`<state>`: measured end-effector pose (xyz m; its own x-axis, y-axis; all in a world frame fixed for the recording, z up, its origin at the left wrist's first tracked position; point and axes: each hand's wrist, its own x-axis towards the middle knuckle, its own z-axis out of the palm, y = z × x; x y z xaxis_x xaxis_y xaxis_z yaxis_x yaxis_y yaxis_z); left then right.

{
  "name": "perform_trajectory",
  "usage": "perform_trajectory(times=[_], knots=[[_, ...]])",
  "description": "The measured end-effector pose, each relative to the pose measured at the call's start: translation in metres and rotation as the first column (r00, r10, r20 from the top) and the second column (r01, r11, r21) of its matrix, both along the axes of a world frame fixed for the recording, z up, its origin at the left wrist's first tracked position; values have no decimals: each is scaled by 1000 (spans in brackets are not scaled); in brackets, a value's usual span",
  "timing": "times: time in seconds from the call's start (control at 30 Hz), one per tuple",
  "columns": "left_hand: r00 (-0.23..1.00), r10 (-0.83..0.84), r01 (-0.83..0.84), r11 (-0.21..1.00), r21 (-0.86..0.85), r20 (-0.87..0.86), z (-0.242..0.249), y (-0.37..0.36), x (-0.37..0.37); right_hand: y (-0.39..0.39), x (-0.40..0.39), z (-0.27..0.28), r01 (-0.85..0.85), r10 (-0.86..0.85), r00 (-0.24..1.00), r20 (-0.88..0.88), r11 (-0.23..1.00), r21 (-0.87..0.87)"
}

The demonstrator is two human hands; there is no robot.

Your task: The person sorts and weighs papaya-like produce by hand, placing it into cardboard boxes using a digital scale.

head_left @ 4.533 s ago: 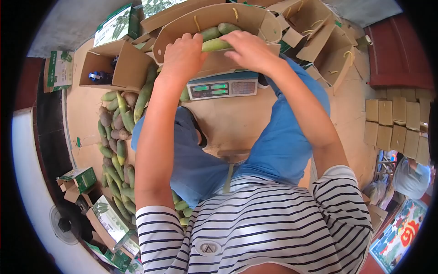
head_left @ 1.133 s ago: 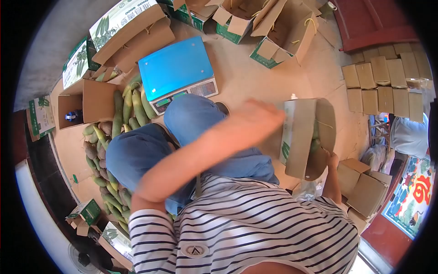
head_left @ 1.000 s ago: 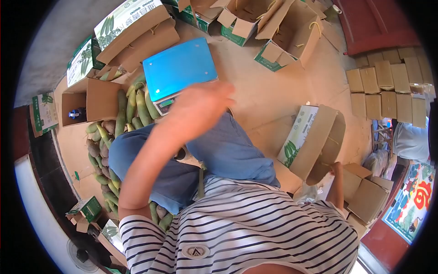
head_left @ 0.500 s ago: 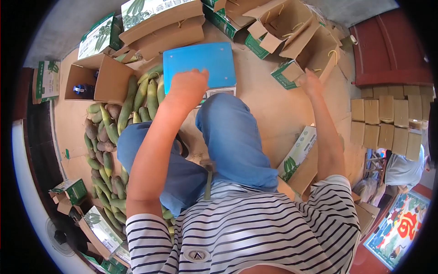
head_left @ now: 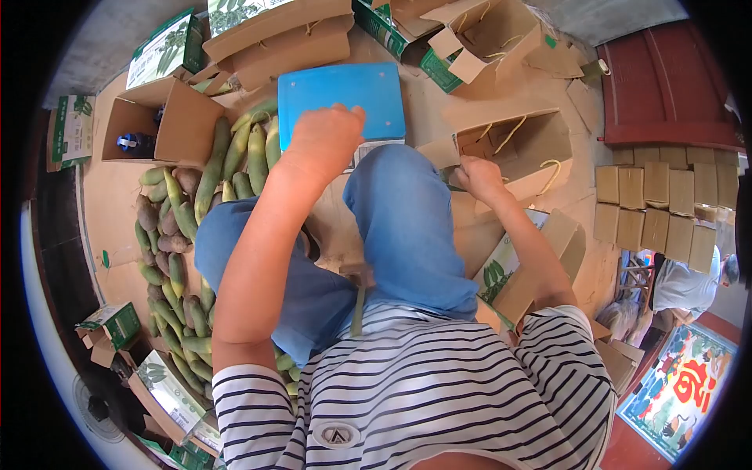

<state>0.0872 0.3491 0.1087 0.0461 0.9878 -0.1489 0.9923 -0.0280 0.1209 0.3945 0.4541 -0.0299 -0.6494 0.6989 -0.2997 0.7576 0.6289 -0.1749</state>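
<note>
My left hand (head_left: 325, 139) is over the lower left part of the blue scale plate (head_left: 376, 98), its fingers curled; what they hold, if anything, is hidden. On the right, my right hand (head_left: 479, 176) grips the near left edge of an open cardboard box (head_left: 540, 141) with yellow cord handles. The box lies tilted in front of that hand, its opening in view. Green radishes (head_left: 257, 153) and darker reddish ones (head_left: 171, 227) lie in a pile left of my legs.
At the left stands an open box (head_left: 188, 125) with a blue object inside. More boxes (head_left: 282, 47) line the far side. A green-and-white carton (head_left: 497, 270) lies by my right knee. Stacked cartons (head_left: 666, 188) and a person (head_left: 685, 282) are at the right.
My right hand has moved left and nearer, bringing the box with it and turning its opening into view. My left hand stays over the scale, slightly shifted.
</note>
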Motion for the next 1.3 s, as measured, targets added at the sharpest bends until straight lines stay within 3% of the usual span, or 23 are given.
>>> perform_trajectory(times=[0.07, 0.17, 0.23, 0.3, 0.37, 0.43, 0.5, 0.53, 0.6, 0.7, 0.73, 0.83, 0.93, 1.03, 1.1, 1.2, 1.3], knots=[[999, 7, -7, 1000, -3, 31, 2, -4, -1, 1, 3, 11, 56, -56, 998, 5, 998, -39], [998, 18, -18, 1000, 7, 58, 3, -4, -1, 2, 18, 38, 148, -220, 959, -181, 928, -343], [997, 28, -29, 999, 20, 75, 1, -7, -5, 7, 50, 39, 78, -186, 918, -350, 950, -301], [995, 39, -44, 998, 40, 97, -2, -9, -7, 21, 88, 46, -13, -8, 986, -165, 992, -125], [994, 23, -31, 997, 78, 103, -7, -10, -9, 27, 120, 44, -12, 4, 995, 100, 997, 75], [995, 5, -16, 994, 107, 101, -14, -9, -8, 30, 135, 32, -155, 96, 970, 224, 953, 261], [996, -16, 4, 992, 126, 93, -23, -7, -4, 37, 140, 20, -139, 79, 953, 294, 972, 190], [995, -16, 3, 992, 124, 100, -21, -7, -1, 38, 133, 19, -130, 72, 942, 329, 979, 157], [994, -13, 0, 993, 114, 111, -16, -9, 7, 36, 117, 33, -103, 73, 974, 216, 986, 130], [975, -47, -31, 940, 340, 217, -13, -8, 14, 34, 89, 59, -127, 132, 991, -37, 984, 121], [968, -61, -46, 910, 412, 242, -8, -7, 17, 34, 80, 68, -143, 160, 978, -134, 981, 131], [950, -112, -95, 787, 609, 293, 6, -2, 24, 26, 48, 101, 27, -42, 974, -225, 997, -72], [943, -168, -131, 610, 781, 289, 16, 3, 32, 28, 12, 122, 45, -81, 944, -319, 992, -118], [937, -203, -186, 403, 896, 286, 22, 8, 35, 33, -46, 135, -130, 129, 941, -314, 991, 18], [928, -221, -227, 301, 926, 299, 23, 12, 32, 31, -92, 137, -303, 329, 853, -406, 944, 129], [935, -166, -250, 315, 916, 312, 22, 15, 27, 14, -162, 129, -313, 350, 799, -489, 937, 157], [937, -137, -266, 317, 910, 322, 20, 18, 23, 10, -218, 116, -471, 540, 805, -246, 834, 287]])
